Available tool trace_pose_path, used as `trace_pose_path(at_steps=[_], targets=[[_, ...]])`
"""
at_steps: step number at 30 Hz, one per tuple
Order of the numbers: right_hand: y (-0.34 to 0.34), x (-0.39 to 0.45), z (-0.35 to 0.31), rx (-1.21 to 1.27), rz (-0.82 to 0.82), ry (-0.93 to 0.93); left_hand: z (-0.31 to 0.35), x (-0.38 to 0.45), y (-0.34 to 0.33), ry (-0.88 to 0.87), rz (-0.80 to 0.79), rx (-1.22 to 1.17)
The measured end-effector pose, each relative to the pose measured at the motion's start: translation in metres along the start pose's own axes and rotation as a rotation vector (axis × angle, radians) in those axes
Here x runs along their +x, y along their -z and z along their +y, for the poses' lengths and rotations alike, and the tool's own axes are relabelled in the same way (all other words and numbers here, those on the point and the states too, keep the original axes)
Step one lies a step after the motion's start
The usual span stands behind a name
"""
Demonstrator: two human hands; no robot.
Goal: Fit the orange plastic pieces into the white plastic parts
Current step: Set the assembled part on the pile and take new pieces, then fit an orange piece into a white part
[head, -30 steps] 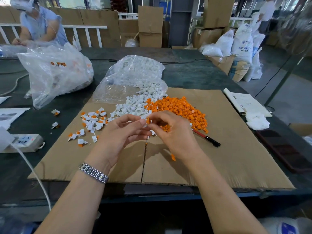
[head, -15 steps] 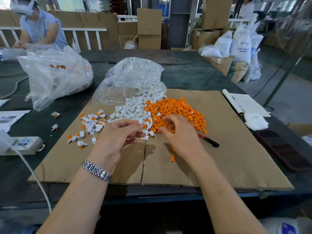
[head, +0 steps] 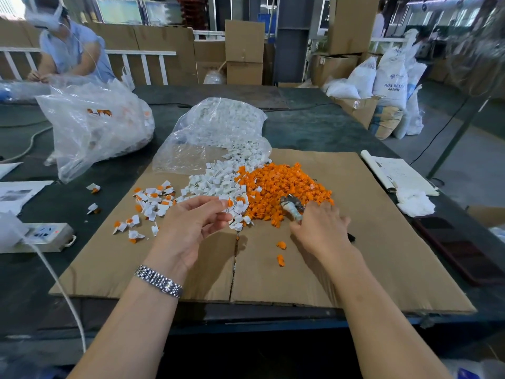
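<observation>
The right hand [head: 321, 228] is covering most of a pen [head: 350, 237], leaving only a dark tip showing at its far side. Something small and blurred [head: 291, 207] is sticking out from that hand (what it is, I cannot tell). The left hand [head: 192, 228] is pinching something at its fingertips [head: 224, 203], too small to make out. The clear bag [head: 93, 127] is clouding its contents, and the phone [head: 461, 247] is running off the right edge.

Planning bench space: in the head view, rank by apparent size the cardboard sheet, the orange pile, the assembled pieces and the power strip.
1. cardboard sheet
2. orange pile
3. assembled pieces, loosely scattered
4. power strip, though nearness makes the last two unsure.
</observation>
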State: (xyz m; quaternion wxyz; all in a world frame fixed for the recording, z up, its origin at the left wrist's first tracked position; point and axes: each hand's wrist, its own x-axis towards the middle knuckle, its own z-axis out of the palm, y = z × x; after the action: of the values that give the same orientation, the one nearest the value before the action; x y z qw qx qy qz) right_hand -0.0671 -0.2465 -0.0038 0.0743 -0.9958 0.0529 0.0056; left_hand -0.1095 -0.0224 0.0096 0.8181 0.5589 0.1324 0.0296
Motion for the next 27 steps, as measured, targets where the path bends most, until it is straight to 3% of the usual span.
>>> trace_pose_path(at_steps=[6,11,14,27], targets=[[0.021,-0.003,-0.010,0.340,0.036,0.089,0.002,0.006,0.002,-0.031,0.015,-0.060],[0.045,-0.017,-0.035,0.798,-0.442,0.159,0.002,0.009,-0.002,-0.078,0.036,-0.039],[0.045,-0.027,-0.048,0.897,-0.602,0.193,0.004,0.008,-0.006,-0.103,0.053,-0.059],[0.034,-0.044,-0.065,0.814,-0.512,0.352,0.004,0.008,-0.005,-0.154,0.096,0.047]])
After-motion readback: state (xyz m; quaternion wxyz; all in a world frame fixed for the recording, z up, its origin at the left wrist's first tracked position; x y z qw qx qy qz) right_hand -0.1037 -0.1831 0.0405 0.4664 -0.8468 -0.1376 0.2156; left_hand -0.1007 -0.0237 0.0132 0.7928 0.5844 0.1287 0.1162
